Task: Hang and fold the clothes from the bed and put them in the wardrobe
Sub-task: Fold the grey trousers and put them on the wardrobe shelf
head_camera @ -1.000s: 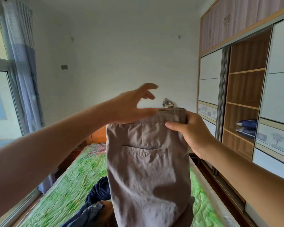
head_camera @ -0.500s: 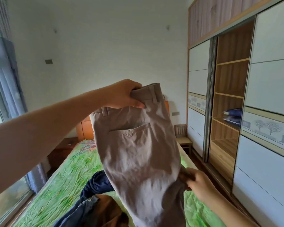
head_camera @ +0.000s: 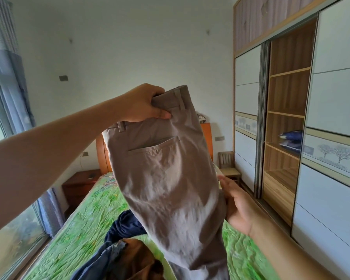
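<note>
currently fold step: beige trousers (head_camera: 166, 178) hang over the bed (head_camera: 85, 215), waistband gripped by left hand (head_camera: 143, 104), right hand (head_camera: 236, 203) flat against the leg edge; next likely needs legs caught and doubled for the wardrobe (head_camera: 281, 138).

The trousers (head_camera: 166, 178) in front of you are a plain greyish taupe, and below them you see a navy garment (head_camera: 125, 225) and a rust-brown garment (head_camera: 137, 257) against a bright green bedspread (head_camera: 85, 219) whose far end carries a multicoloured print. Beyond that you have an orange wooden headboard (head_camera: 207, 138), a reddish-brown nightstand (head_camera: 79, 184) and a white wall (head_camera: 139, 47). To your right the wardrobe (head_camera: 247, 98) shows white panels in pale wood framing, a band (head_camera: 331, 152) printed with bare dark trees, and dark blue folded cloth (head_camera: 291, 138) on a shelf, while to your left hangs a blue-grey curtain (head_camera: 12, 81).
</note>
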`<control>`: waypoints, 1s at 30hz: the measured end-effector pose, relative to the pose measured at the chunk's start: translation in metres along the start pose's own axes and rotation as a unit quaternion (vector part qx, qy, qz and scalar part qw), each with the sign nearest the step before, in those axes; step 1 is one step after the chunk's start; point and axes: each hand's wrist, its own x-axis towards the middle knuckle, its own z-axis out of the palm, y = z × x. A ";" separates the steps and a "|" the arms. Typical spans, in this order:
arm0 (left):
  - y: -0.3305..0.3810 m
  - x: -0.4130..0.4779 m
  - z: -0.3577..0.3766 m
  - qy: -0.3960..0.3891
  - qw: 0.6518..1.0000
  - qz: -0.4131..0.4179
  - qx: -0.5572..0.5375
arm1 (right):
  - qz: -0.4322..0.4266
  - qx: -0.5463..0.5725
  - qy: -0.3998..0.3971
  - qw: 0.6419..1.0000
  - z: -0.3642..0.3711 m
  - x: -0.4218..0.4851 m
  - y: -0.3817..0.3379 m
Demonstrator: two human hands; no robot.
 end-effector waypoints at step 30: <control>-0.006 0.008 -0.020 0.026 0.998 -0.031 -0.052 | -0.202 -0.200 0.065 0.957 0.000 0.011 -0.011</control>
